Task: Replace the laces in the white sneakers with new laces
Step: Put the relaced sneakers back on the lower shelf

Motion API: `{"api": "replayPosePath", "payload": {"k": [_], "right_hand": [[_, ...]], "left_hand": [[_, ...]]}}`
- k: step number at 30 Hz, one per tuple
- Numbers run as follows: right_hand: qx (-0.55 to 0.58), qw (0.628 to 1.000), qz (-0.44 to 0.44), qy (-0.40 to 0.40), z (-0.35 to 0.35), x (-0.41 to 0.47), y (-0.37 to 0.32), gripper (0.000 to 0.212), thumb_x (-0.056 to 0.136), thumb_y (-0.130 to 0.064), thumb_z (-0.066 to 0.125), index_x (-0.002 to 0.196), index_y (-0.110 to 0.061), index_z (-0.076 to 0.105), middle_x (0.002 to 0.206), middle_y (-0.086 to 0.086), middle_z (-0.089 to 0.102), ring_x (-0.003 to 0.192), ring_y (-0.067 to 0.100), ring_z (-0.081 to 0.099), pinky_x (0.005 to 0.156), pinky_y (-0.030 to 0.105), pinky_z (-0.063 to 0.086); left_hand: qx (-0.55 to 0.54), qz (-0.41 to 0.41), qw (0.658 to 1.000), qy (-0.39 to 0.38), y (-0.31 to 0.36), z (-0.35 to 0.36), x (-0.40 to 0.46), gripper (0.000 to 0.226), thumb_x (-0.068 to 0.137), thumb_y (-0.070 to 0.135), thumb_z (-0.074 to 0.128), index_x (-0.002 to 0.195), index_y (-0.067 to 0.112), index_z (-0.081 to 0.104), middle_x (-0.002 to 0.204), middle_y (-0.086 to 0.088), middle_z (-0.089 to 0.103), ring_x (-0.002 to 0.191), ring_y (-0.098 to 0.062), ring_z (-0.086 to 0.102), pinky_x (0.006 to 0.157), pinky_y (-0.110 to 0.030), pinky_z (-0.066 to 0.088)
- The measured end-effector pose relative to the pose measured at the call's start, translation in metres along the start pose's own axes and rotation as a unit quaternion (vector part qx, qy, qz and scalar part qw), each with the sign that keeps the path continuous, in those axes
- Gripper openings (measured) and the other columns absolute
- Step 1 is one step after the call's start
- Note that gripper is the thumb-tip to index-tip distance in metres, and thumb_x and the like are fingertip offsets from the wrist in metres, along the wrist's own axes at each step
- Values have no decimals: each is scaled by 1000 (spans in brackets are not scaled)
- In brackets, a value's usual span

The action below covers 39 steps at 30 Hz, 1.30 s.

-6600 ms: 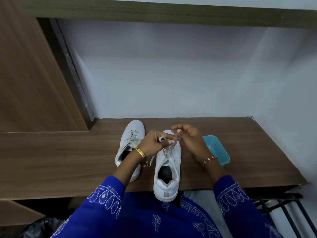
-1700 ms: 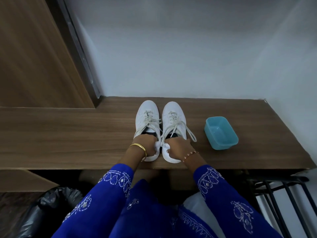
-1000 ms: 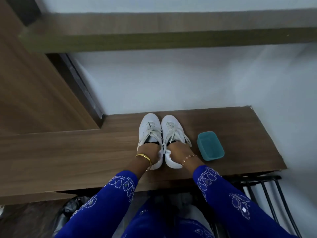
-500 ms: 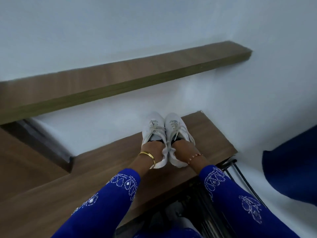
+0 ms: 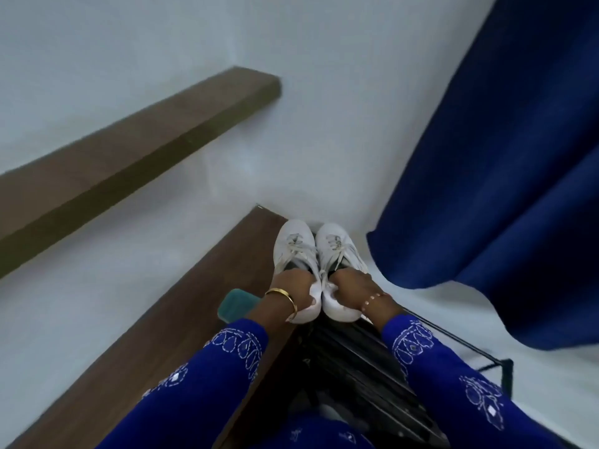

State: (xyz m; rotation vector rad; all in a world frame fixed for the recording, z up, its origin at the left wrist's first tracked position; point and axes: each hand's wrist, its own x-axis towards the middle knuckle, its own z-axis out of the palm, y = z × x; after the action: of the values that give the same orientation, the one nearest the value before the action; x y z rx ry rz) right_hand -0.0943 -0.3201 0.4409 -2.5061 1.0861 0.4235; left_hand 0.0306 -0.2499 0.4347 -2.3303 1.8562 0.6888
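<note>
Two white sneakers with white laces are held side by side in the air, toes pointing away. My left hand (image 5: 293,285) grips the heel collar of the left sneaker (image 5: 293,251), fingers curled inside the opening. My right hand (image 5: 351,285) grips the heel collar of the right sneaker (image 5: 337,251) in the same way. The pair hangs past the right end of the wooden shelf (image 5: 181,319), above a black metal rack (image 5: 366,367). The picture is blurred by head motion.
A teal plastic tub (image 5: 235,304) sits on the wooden shelf, partly behind my left wrist. A second wooden shelf (image 5: 129,147) runs along the white wall higher up. A dark blue curtain (image 5: 505,176) hangs at the right.
Both hands have lifted the sneakers off the shelf and carried them to the right, over the black rack. The view has swung right; the blue curtain now fills the right side.
</note>
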Motion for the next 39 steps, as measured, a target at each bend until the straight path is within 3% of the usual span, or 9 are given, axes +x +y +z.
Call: {"api": "replayPosePath", "payload": {"k": [14,22,29,36,38,39], "right_hand": [[131,965,226,0,64,-79,80,31,91,-20,49,118,-8,57,126,15,53,119,30,48,95,40,42],[155,941,301,-12,111,-92,106,30,91,-19,47,118,-9,54,126,11,54,120,29,49,99,45,41],[107,944,313,4,176,-73,157,26,90,-16,45,113,-16,57,117,7,59,113,28,54,92,39,38],[69,943,325,6,227,-48,200,24,91,-15,44,110,-16,59,111,8,62,111,27,53,95,41,36],[63,946,318,-7,247,-41,209,25,92,-15,43,111,-17,59,111,7,63,112,27,52,95,42,34],[64,945,321,-14,255,-41,211,26,92,-16,42,111,-18,59,111,8,62,113,28,51,95,41,34]], "left_hand": [[94,220,965,-111,99,56,41,48,88,33,59,131,14,49,130,-9,54,119,-27,50,93,-34,42],[102,256,954,-118,125,106,56,41,88,33,58,126,18,53,128,-6,56,119,-26,51,91,-32,42],[124,237,957,-109,148,176,89,33,92,31,51,122,17,55,121,-8,59,112,-27,54,87,-32,43],[101,213,967,-102,168,238,121,26,92,30,51,112,15,58,111,-8,64,104,-28,59,80,-31,45],[114,223,966,-60,170,260,125,22,84,31,62,100,17,65,97,-6,69,91,-25,65,71,-26,48],[127,237,963,-38,171,268,126,23,67,35,77,83,19,70,78,-3,70,73,-20,67,58,-20,46]]}}
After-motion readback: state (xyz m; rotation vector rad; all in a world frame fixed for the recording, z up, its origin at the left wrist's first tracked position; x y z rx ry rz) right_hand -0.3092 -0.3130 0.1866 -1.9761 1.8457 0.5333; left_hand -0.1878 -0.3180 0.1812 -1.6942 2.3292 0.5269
